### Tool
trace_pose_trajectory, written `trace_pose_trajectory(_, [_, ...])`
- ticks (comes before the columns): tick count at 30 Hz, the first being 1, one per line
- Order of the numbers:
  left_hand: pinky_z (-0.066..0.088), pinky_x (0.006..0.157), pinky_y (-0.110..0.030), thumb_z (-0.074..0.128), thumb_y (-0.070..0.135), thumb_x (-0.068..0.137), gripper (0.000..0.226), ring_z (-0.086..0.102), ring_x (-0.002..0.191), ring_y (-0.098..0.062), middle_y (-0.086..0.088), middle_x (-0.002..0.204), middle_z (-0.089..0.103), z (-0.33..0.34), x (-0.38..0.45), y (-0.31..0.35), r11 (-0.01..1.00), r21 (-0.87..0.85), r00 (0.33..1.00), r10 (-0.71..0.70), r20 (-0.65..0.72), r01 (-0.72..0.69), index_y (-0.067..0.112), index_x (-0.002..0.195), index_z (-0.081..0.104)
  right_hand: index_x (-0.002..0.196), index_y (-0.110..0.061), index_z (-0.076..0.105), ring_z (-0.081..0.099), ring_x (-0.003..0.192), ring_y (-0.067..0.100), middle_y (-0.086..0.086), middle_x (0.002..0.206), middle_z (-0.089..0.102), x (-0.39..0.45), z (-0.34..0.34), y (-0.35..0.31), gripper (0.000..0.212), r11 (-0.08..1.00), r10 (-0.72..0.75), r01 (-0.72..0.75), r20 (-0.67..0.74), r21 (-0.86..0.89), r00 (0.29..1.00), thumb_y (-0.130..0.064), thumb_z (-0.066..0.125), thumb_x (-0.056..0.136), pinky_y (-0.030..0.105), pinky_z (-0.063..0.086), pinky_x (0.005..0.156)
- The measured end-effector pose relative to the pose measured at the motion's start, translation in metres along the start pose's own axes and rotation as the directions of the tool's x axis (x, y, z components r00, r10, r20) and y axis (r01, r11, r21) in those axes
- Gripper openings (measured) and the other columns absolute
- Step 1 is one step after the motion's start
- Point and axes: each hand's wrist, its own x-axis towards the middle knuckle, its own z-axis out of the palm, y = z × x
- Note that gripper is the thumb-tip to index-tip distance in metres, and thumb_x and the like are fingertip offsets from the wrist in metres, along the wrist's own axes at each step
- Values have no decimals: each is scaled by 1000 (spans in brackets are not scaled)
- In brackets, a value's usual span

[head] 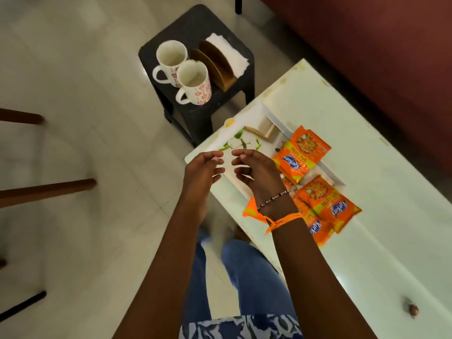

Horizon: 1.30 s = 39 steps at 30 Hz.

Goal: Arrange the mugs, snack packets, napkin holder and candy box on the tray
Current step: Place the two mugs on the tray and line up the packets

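Note:
Two white mugs with red flower prints (171, 62) (194, 83) stand on a black stool (195, 25), beside a brown wooden napkin holder (216, 63) and a white napkin (231, 55). A white tray (247, 118) with a green leaf print lies on the glass table; several orange snack packets (302, 152) (327, 204) rest on its right part. A small wooden piece (263, 130) sits in the tray. My left hand (201, 172) and my right hand (256, 170) hover side by side over the tray's near end, fingers curled, holding nothing.
The glass table (367, 241) runs to the lower right, with a small brown object (413, 309) near its edge. A dark red sofa (379, 57) stands behind it. Wooden chair legs (49, 189) reach in from the left over the tiled floor.

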Motion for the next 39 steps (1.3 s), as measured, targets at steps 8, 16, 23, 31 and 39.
trace_pose_trajectory(8, [49,70,-18,44,9,91,19,58,77,-10,1,80,61,-64,104,47,996,80,999,-41,-10,42,17,92,61,100,-8,59,47,62,11,3,71,54,84,88,-12,22,998,69,-68,-57,12,996,-2,38,92,18,39,62])
trace_pose_trajectory(16, [44,86,-25,46,24,93,30,53,101,-12,5,108,51,-122,235,98,981,194,999,-11,-38,18,20,123,44,106,-14,58,46,64,8,-6,74,53,192,165,-8,17,999,45,-52,-320,-14,946,-16,50,91,18,41,60])
trace_pose_trajectory(23, [34,60,-8,42,36,94,33,47,80,0,5,109,52,-121,309,103,869,481,982,31,188,-119,17,118,56,90,3,67,52,71,26,28,94,68,233,174,2,30,965,-64,-64,-464,-254,884,-26,59,85,35,48,71])
trace_pose_trajectory(31, [38,64,3,49,26,92,19,54,81,2,6,91,64,-115,316,91,880,417,963,138,230,-226,18,90,67,80,-12,66,55,69,8,10,81,66,237,178,10,10,990,-104,42,-482,-136,870,-16,60,86,20,44,70])
trace_pose_trajectory(39, [36,54,-3,53,27,90,18,46,59,3,13,66,61,-124,267,64,866,423,953,172,250,-267,27,79,67,69,-14,63,53,67,8,11,76,65,192,149,34,18,975,-169,67,-514,-211,841,-17,59,86,4,38,60])
